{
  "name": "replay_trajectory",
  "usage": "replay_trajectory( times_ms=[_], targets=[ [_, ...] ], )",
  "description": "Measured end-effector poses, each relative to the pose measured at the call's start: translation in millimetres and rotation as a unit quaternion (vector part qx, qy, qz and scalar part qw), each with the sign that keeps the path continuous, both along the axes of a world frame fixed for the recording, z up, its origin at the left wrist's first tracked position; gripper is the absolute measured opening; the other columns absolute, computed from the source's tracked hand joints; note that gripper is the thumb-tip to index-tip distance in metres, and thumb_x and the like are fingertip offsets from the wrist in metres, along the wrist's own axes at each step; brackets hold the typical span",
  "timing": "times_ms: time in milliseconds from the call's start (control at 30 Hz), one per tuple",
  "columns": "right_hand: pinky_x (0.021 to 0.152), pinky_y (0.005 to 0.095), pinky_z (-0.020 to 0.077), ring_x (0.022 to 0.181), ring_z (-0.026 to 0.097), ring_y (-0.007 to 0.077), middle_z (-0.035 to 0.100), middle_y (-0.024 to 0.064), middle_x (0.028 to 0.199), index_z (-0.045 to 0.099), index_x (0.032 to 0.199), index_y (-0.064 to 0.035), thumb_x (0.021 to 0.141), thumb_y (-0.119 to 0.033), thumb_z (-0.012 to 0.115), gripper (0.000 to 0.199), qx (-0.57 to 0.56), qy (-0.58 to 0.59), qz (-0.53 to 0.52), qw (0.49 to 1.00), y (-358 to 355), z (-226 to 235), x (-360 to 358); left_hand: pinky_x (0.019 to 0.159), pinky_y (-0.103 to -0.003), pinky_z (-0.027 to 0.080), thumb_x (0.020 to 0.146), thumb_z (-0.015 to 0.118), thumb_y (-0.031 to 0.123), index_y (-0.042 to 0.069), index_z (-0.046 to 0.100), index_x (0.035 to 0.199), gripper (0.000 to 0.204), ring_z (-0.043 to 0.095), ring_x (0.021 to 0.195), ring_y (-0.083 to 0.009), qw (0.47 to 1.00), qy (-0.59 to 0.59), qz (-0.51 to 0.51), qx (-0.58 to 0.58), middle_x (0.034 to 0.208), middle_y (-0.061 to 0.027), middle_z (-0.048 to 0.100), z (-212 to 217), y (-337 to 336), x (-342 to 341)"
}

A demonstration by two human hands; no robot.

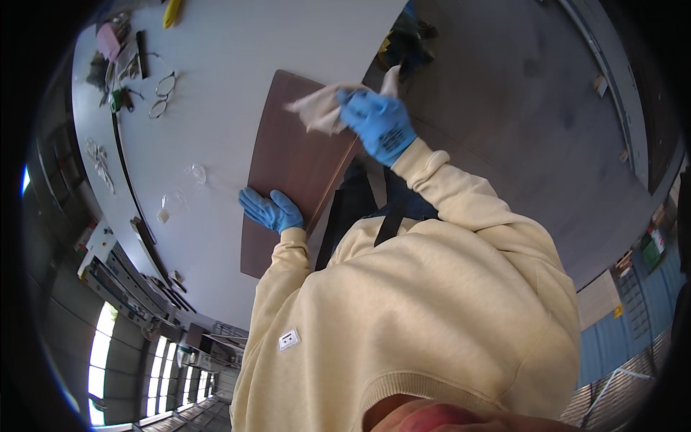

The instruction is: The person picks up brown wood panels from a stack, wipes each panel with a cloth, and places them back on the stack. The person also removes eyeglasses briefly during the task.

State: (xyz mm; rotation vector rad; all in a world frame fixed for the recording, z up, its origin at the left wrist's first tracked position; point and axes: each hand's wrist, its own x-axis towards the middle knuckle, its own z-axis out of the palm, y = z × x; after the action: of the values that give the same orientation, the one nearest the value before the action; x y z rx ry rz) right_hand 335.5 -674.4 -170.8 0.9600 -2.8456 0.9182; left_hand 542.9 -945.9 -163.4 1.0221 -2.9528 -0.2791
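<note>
A dark brown wooden board lies along the near edge of the pale worktable. My left hand, in a blue glove, rests flat on the board's left part with the thumb apart from the fingers. A light beige cloth is bunched in my right hand, also blue-gloved and closed round it. That hand is over the board's right edge side, and the cloth's loose end hangs over the board's surface, slightly blurred. Whether the cloth touches the wood I cannot tell.
On the worktable lie a pair of glasses, a yellow object, a pink item among clutter, and small clear plastic pieces. Dark strips lie along its left side. Grey floor stretches to the right.
</note>
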Motion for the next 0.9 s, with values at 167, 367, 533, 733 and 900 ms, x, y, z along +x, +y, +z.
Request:
replay_trajectory(
  times_ms=[167,367,533,733,900],
  targets=[
    [0.075,0.0437,0.0576,0.09,0.07,0.0411,0.073,0.0187,0.113,0.073,0.111,0.0015,0.084,0.005,0.061,0.03,-0.118,0.097,-0.162,0.975,45,17,-74,0.13,-0.055,0.011,0.099,0.052,0.043,0.003,0.031,0.163,0.077,0.021,0.159,-0.0402,1.0,0.011,-0.011,-0.026,0.169,-0.0225,0.03,-11,-11,9],
    [0.08,0.0453,0.0569,0.094,0.07,0.0404,0.072,0.0175,0.114,0.071,0.117,-0.0027,0.083,0.002,0.061,0.036,-0.049,0.03,0.04,0.998,-88,50,-18,0.129,-0.055,0.014,0.097,0.06,0.041,0.003,0.036,0.161,0.078,0.024,0.157,-0.0413,0.997,0.072,-0.025,-0.013,0.168,-0.024,0.03,6,-10,14],
    [0.082,0.046,0.0565,0.095,0.069,0.04,0.071,0.0182,0.107,0.071,0.12,-0.0038,0.083,0.004,0.064,0.039,0.003,0.099,0.098,0.99,-118,22,1,0.129,-0.055,0.016,0.096,0.063,0.042,0.004,0.034,0.162,0.081,0.025,0.157,-0.041,0.985,0.152,-0.078,0.01,0.168,-0.0232,0.03,34,6,91],
    [0.087,0.0484,0.0563,0.101,0.068,0.0449,0.07,0.024,0.113,0.071,0.12,-0.0054,0.082,0.001,0.063,0.039,0.019,0.101,0.205,0.973,-220,21,108,0.131,-0.053,0.017,0.096,0.061,0.029,0.003,0.039,0.16,0.072,0.022,0.159,-0.0384,0.988,0.053,-0.134,0.053,0.17,-0.0188,0.028,17,19,154],
    [0.082,0.0523,0.0535,0.092,0.065,0.0438,0.066,0.0201,0.104,0.068,0.109,-0.0067,0.081,-0.002,0.068,0.028,-0.004,0.057,0.392,0.918,-358,7,272,0.132,-0.047,0.018,0.107,0.034,0.043,0.013,0.026,0.165,0.066,0.021,0.16,-0.028,0.988,-0.087,-0.093,-0.09,0.173,-0.0136,0.023,-17,39,152]
  ],
)
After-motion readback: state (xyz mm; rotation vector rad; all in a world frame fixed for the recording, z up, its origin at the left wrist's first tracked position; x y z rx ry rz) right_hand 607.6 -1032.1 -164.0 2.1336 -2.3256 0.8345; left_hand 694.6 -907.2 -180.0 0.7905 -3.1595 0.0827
